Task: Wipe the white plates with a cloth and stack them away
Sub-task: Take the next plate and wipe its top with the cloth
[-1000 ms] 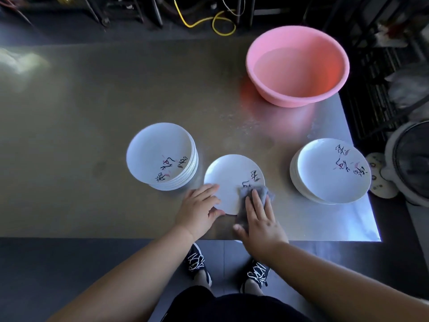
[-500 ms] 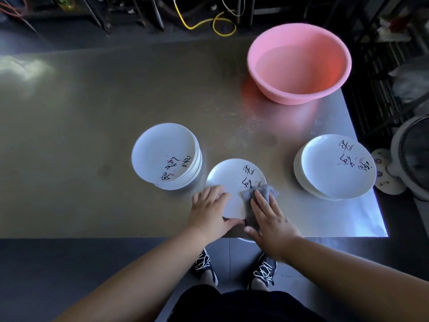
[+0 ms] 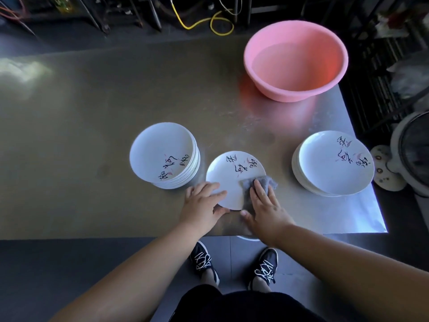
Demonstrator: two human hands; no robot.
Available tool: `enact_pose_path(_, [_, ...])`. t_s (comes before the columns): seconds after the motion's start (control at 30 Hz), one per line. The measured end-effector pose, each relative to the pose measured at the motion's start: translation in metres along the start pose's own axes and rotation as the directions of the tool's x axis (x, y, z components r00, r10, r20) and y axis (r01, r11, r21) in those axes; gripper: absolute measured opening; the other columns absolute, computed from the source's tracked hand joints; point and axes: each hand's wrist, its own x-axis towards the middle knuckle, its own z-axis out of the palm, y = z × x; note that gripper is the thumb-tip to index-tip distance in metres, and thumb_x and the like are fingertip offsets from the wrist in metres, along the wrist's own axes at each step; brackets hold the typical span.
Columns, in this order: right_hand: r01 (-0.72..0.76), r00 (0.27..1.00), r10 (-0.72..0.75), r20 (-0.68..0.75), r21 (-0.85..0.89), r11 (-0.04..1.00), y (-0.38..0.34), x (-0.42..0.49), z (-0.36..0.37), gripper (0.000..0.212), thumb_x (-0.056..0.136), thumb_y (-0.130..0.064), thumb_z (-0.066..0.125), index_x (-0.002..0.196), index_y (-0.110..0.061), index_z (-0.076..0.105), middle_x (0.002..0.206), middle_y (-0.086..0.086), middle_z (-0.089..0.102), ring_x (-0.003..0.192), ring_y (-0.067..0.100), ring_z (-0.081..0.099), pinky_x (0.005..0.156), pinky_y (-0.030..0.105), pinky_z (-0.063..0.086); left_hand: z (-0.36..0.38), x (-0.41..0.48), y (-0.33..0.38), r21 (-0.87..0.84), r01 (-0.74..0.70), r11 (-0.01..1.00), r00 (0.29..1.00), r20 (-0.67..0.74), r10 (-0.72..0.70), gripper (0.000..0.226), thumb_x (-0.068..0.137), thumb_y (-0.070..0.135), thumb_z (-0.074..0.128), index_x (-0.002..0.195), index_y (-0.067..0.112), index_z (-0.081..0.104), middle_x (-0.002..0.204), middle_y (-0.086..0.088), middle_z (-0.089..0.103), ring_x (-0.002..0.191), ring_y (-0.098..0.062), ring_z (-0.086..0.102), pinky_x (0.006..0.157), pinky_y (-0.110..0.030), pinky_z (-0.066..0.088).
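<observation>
One round pink plastic basin [image 3: 290,92] stands at the upper right of the frame on the brushed metal table [image 3: 92,112]. It appears to hold clear liquid part-way up its wall, and nothing else is seen in it. White round plates with black brush lettering are present in three positions. A single plate [image 3: 228,180] lies flat at lower centre, near the table's front edge. A left stack [image 3: 162,152] sits just beside it at centre left, and a right stack [image 3: 334,161] sits at centre right, apart from it. Several rims show in each stack, but an exact count cannot be made. One grey fibrous cloth [image 3: 267,181] lies on the lower right portion of the single plate, overhanging its rim. The right hand [image 3: 264,205] presses the cloth down with fingers extended and flat, not clenched. The left hand [image 3: 202,205] rests on the plate's lower left rim, fingers straight on top and thumb against the near edge. Two black shoes with white laces [image 3: 204,261] are visible below the table edge. One yellow cable [image 3: 209,22] loops across the floor at top centre.
</observation>
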Motion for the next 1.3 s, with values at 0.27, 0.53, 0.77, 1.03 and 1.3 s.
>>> enact_pose_path(0.27, [0.029,0.998,-0.034,-0.056,-0.092,0.995,0.002,0.0,0.005,0.097,0.095,-0.073,0.022,0.167,-0.013,-0.002,0.173,-0.004,-0.024,0.159,0.029,-0.023,0.13,0.04,0.003,0.005,-0.004,0.019,0.051,0.076,0.996,0.997,0.023,-0.077,0.045,0.07,0.069,0.078,0.104,0.04,0.078,0.115,0.015,0.066,0.108,-0.02,0.058,0.088,-0.038,0.032])
enact_pose_path(0.53, [0.142,0.987,-0.146,-0.064,-0.071,0.987,0.037,0.021,-0.034,0.073,0.105,-0.058,0.042,0.167,-0.025,0.019,0.174,-0.018,-0.003,0.162,0.017,-0.003,0.126,0.046,0.027,-0.012,0.008,-0.007,0.077,-0.097,0.992,0.987,0.136,0.086,0.056,0.08,0.06,0.077,0.129,0.034,0.07,0.153,0.007,0.056,0.149,-0.021,0.042,0.117,-0.04,0.022])
enact_pose_path(0.77, [0.019,1.0,-0.02,-0.021,-0.033,0.999,0.004,-0.004,0.002,0.091,0.101,-0.07,0.025,0.167,-0.015,-0.005,0.171,-0.008,-0.027,0.158,0.025,-0.024,0.131,0.042,0.007,0.002,0.002,0.004,-0.029,-0.046,0.999,0.999,0.027,0.047,0.04,0.068,0.033,0.097,0.104,0.03,0.081,0.125,0.002,0.073,0.125,-0.023,0.06,0.1,-0.036,0.036])
enact_pose_path(1.03, [0.009,0.994,-0.01,-0.109,-0.006,1.0,0.023,0.03,-0.018,0.083,0.103,-0.065,0.029,0.168,-0.021,0.005,0.172,-0.017,-0.017,0.16,0.021,-0.018,0.131,0.042,0.011,0.013,-0.01,0.016,-0.008,0.043,0.999,0.999,-0.003,-0.043,0.038,0.077,0.036,0.088,0.113,0.041,0.077,0.126,0.012,0.068,0.114,-0.019,0.057,0.09,-0.039,0.04])
enact_pose_path(1.3, [0.07,0.996,-0.072,-0.059,-0.035,0.997,0.015,-0.012,0.005,0.085,0.104,-0.064,0.034,0.168,-0.019,0.001,0.173,-0.013,-0.02,0.159,0.019,-0.023,0.13,0.039,0.011,0.0,0.002,0.03,0.069,0.002,0.998,1.0,0.027,-0.004,0.065,0.075,0.076,0.061,0.123,0.033,0.068,0.126,0.014,0.063,0.122,-0.02,0.055,0.09,-0.039,0.032])
